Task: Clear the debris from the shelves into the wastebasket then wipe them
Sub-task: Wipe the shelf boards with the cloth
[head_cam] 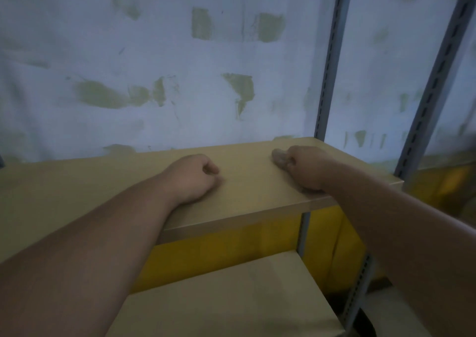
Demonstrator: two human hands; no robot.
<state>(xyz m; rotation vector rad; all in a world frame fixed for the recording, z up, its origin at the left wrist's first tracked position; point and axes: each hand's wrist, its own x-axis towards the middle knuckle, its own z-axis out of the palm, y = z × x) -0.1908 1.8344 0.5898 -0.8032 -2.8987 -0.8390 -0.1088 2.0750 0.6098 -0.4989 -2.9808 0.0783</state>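
Observation:
A light wooden upper shelf [108, 179] runs across the middle of the view. My left hand [192, 178] rests on it near the centre, fingers curled shut with nothing visible in them. My right hand [306, 167] sits near the shelf's right end, closed around a crumpled greyish cloth [279, 157] that pokes out to the left of the fist and touches the board. No loose debris shows on the shelf. A dark curved rim [367, 322] at the bottom right may be the wastebasket, mostly out of view.
A lower wooden shelf [231, 298] lies beneath, with a yellow back panel [219, 254] behind it. Grey slotted metal uprights [328, 78] [438, 78] rise at the right. A pale blue wall [154, 53] with green patches stands directly behind the shelves.

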